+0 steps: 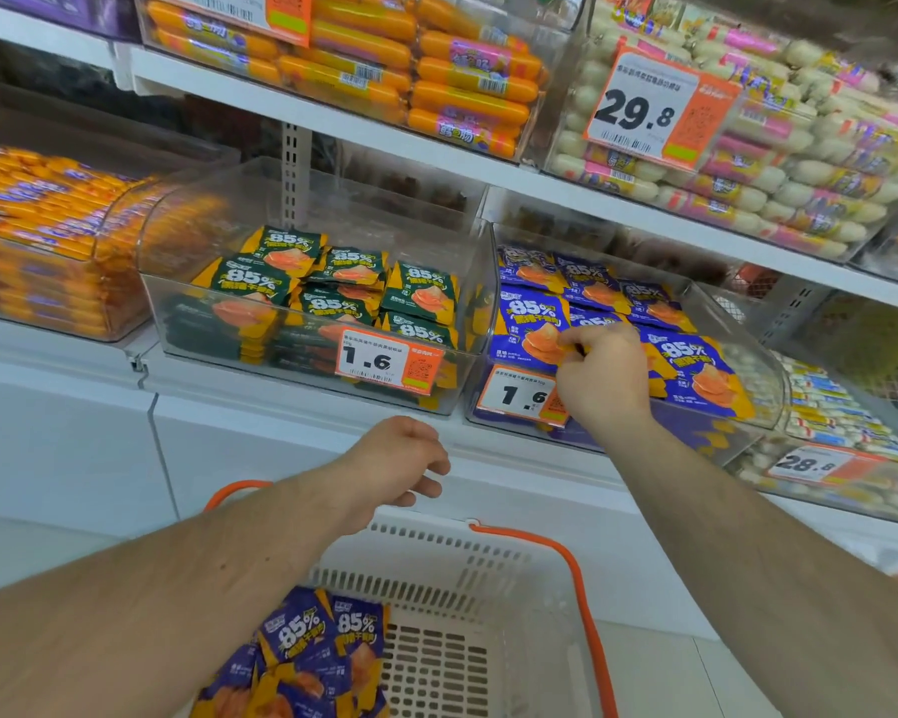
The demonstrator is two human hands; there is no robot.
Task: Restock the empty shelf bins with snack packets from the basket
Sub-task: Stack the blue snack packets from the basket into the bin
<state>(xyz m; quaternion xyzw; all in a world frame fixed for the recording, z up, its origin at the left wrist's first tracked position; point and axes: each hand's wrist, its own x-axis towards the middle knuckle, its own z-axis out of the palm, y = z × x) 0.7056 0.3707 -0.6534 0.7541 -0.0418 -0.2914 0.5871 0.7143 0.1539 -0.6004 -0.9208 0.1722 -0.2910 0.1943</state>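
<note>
Reaching into the right bin, the right hand is seen with its grip pinched on a blue packet at the near left of the stack, fingers and thumb curled on its edge. It is judged that the packet is being settled flat so the row sits even behind the price tag. The left hand is held above the basket, its grip loosely curled and nothing in it; it is probably kept there so the next packet can be fetched quickly. More blue packets are left in the basket's near left corner, so the task is judged unfinished. The green packets are stacked in the bin to the left. The basket is kept directly below the shelf, near the person, so each reach stays short.
</note>
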